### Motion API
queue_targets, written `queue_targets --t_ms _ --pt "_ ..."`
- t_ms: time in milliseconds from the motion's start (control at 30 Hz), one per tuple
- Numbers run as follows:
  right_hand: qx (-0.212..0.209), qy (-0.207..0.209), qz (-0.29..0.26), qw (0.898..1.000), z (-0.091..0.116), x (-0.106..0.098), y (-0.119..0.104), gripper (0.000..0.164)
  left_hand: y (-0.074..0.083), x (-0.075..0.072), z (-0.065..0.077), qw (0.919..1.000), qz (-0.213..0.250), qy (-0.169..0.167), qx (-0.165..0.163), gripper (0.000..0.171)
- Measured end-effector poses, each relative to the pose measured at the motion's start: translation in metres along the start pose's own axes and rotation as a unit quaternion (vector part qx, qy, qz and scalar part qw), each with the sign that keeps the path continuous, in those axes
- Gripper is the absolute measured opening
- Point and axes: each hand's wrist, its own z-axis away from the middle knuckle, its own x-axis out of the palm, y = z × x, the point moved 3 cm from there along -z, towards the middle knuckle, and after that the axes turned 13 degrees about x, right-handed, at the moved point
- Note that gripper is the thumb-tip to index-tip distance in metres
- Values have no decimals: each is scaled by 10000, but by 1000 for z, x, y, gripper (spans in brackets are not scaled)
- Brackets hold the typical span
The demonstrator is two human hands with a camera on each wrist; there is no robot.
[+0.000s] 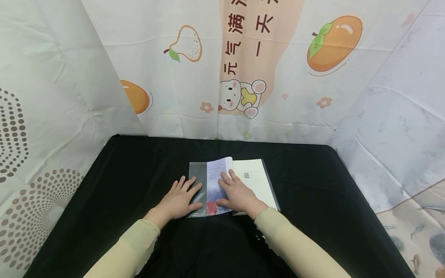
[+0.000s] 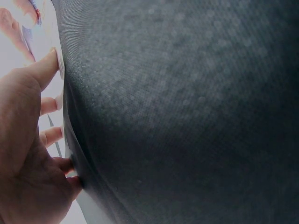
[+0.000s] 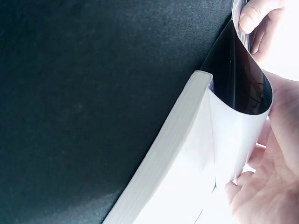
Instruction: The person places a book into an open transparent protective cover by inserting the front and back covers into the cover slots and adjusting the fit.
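A thick paperback book (image 1: 255,175) lies turned to a pale page with a small square code. Its purple-blue cover flap (image 1: 216,170), red at the bottom, extends left over a clear plastic book cover (image 1: 197,168). My left hand (image 1: 177,199) rests with spread fingers on the plastic's left part. In the left wrist view, its thumb (image 2: 46,69) lies at the sheet's edge. My right hand (image 1: 240,193) presses on the flap with fingers extended. The right wrist view shows the cover bowed up in a loop (image 3: 240,128) beside the page block (image 3: 161,144).
A black cloth (image 1: 146,166) covers the table beneath the book. Behind it hangs a white curtain (image 1: 194,85) printed with fruit and a bear. More pale fabric (image 1: 393,127) hangs along the right side, and a dotted sheet (image 1: 41,154) along the left.
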Motion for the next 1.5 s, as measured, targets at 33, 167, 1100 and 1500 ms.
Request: queue_targets --t_ms 33,167,1100,1500 --pt "0 3 0 10000 0 0 0 73 0 0 0 10000 5 -5 -2 71" --pt "-11 23 2 10000 0 0 -1 73 0 0 0 10000 7 -28 -14 71" --pt "-103 7 -401 9991 0 -7 6 65 0 -1 -1 10000 -22 -80 -8 71" --pt "-563 -434 -770 9945 -4 -17 19 53 1 -1 -1 10000 7 -41 -52 71"
